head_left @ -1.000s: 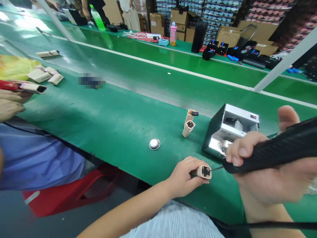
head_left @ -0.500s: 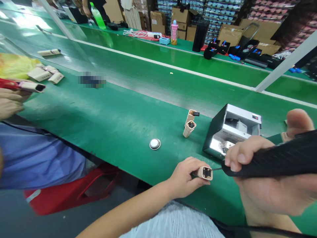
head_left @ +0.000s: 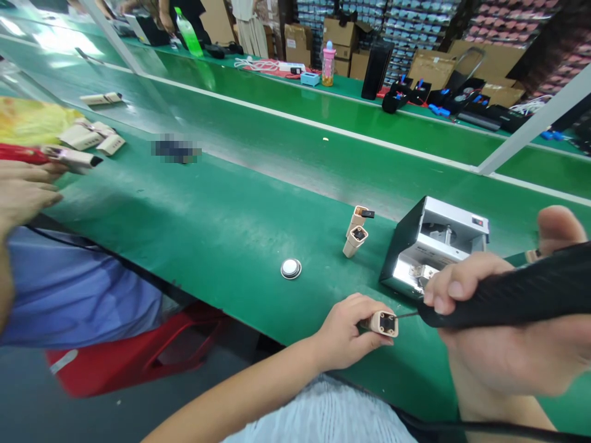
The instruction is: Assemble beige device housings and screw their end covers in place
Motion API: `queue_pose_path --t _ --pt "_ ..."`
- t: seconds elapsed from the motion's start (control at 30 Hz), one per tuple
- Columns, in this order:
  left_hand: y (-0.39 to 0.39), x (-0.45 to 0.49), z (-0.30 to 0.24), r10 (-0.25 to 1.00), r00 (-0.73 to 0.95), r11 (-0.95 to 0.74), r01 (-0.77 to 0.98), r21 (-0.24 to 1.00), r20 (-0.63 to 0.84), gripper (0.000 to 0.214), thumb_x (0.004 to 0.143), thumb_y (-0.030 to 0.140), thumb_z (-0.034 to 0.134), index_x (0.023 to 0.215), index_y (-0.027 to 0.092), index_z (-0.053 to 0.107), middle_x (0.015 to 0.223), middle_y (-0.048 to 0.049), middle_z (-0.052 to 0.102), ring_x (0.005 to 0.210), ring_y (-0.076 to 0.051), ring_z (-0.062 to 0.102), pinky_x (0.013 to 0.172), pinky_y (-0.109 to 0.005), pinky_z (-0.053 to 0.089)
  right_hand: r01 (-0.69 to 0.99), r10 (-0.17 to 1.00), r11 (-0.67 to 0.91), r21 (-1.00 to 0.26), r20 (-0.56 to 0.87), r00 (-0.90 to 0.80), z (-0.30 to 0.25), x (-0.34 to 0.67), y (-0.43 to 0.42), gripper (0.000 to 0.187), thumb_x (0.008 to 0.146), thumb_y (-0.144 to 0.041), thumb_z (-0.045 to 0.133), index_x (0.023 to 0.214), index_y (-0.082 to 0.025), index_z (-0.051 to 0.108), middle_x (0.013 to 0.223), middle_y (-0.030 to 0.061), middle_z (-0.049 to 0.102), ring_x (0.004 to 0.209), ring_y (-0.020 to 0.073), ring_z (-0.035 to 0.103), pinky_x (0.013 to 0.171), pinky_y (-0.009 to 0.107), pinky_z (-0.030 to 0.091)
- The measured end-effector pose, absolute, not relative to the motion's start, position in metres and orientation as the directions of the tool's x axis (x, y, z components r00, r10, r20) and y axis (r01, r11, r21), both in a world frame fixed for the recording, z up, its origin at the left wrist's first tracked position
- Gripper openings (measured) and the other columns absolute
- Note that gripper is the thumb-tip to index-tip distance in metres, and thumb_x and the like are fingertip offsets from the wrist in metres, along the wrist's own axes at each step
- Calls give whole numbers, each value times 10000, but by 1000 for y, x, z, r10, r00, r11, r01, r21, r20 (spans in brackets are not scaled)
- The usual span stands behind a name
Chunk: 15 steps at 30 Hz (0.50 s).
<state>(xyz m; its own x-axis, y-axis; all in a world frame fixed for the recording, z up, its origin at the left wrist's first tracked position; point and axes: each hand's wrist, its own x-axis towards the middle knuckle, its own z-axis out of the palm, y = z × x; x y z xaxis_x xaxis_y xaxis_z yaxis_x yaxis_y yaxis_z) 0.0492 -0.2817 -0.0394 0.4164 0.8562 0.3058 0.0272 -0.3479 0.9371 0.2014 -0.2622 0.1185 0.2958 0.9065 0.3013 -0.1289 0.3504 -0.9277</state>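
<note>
Between the thumb and fingers of my left hand (head_left: 348,329) is a beige plastic housing (head_left: 375,322), its open end with a black inside and corner screw posts turned to the right. My right hand (head_left: 503,360) is wrapped around a black electric screwdriver (head_left: 521,286). The screwdriver's thin bit points left and meets the housing's end at an upper corner post; whether a screw sits there is too small to tell. Just past the right fingers stands a black and silver screw feeder machine (head_left: 410,246), partly hidden by that hand.
Two similar beige housings (head_left: 354,241) stand upright left of the machine. A round silver-and-white disc (head_left: 290,268) lies on the green table (head_left: 221,215). At left, a co-worker's hand (head_left: 23,191) holds a red tool by a beige piece. A red stool (head_left: 138,354) is below.
The view has shifted slightly. Both my hands keep nearly the same pose, with the bit still at the housing's end. The co-worker's red tool and beige piece have tilted and moved right.
</note>
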Motion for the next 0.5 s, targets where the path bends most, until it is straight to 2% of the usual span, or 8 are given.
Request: queue_pose_path --t 0.13,0.2,0.33,0.4,0.5 --pt "-282 50 -43 851 399 -387 34 921 343 379 982 535 778 1181 212 773 1049 -76 834 952 -236 748 931 -372 562 -147 907 334 -931 275 317 119 201 -262 814 765 -978 647 1386 -454 618 581 -79 625 384 208 484 389 346 463" --pt "-284 50 -47 841 392 -426 57 903 372 407 984 498 788 1281 222 738 1084 -81 838 971 -242 764 943 -382 580 -151 917 316 -937 262 300 120 200 -262 821 737 -985 668 1364 -456 626 567 -79 625 376 203 478 399 343 470" --pt "-290 49 -51 796 355 -563 134 816 490 577 1028 369 733 1553 273 514 1323 -130 774 1121 -262 775 961 -400 626 -148 923 324 -935 277 266 121 198 -264 784 738 -969 689 1344 -475 629 581 -67 654 386 209 508 427 356 505" --pt "-291 48 -45 755 367 -636 204 744 544 514 1048 295 674 1531 288 498 1424 -149 713 1206 -268 758 955 -392 639 -143 924 333 -932 293 246 121 198 -265 758 751 -963 682 1334 -481 638 583 -64 660 390 213 517 433 357 506" --pt "-289 46 -29 726 435 -672 284 684 533 294 1051 256 630 1343 258 595 1278 -106 759 1082 -237 783 858 -336 642 -126 921 355 -926 324 216 121 201 -269 715 809 -956 626 1348 -487 644 590 -57 659 399 212 519 448 361 500"
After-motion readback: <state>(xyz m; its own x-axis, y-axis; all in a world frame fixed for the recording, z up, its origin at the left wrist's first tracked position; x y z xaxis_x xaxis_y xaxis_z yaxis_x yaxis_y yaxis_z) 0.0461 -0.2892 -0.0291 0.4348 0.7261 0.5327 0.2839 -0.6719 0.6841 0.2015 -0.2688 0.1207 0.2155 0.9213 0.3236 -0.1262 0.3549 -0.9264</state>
